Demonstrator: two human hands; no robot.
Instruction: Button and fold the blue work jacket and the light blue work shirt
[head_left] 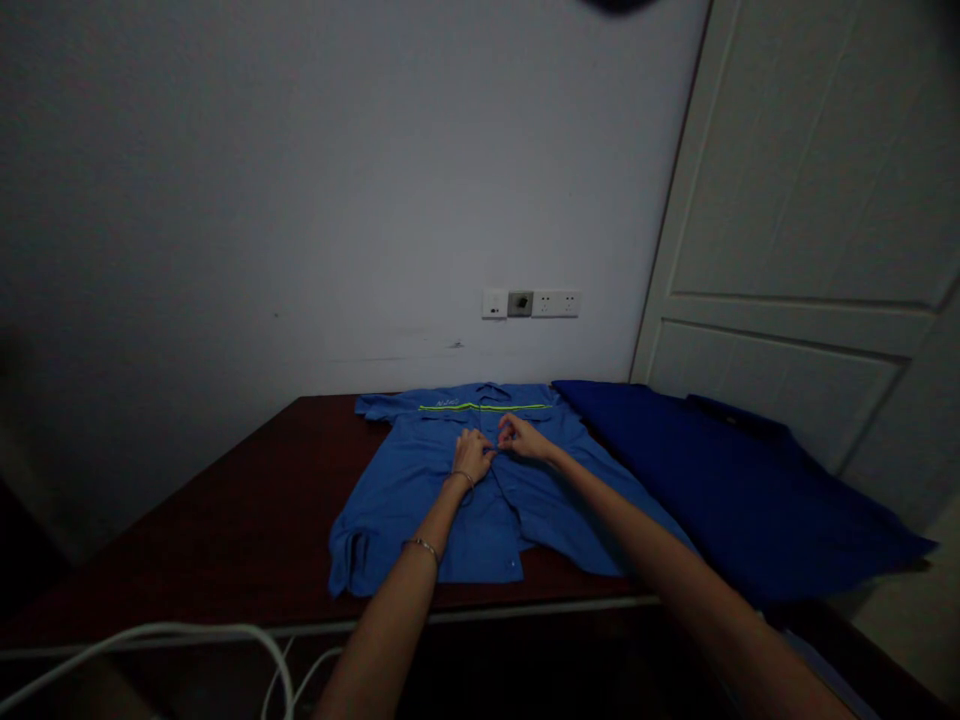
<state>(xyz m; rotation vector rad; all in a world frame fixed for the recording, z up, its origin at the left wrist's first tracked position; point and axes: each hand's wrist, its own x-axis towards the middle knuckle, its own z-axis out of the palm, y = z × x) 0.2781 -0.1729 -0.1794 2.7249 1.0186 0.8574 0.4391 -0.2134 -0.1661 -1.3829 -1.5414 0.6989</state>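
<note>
A blue work shirt (420, 490) with a yellow-green reflective stripe across the chest lies flat, front up, on a dark brown table (247, 510). My left hand (472, 453) and my right hand (523, 436) meet at the shirt's front placket, just below the stripe. Both hands pinch the fabric edges there, fingers closed. Two thin bracelets circle my left forearm and wrist.
A darker blue cloth (735, 480) is spread over the table's right side, hanging past the edge. White cables (187, 640) loop below the near edge. A wall socket strip (531, 303) sits on the white wall behind. A white door (810, 240) stands at right.
</note>
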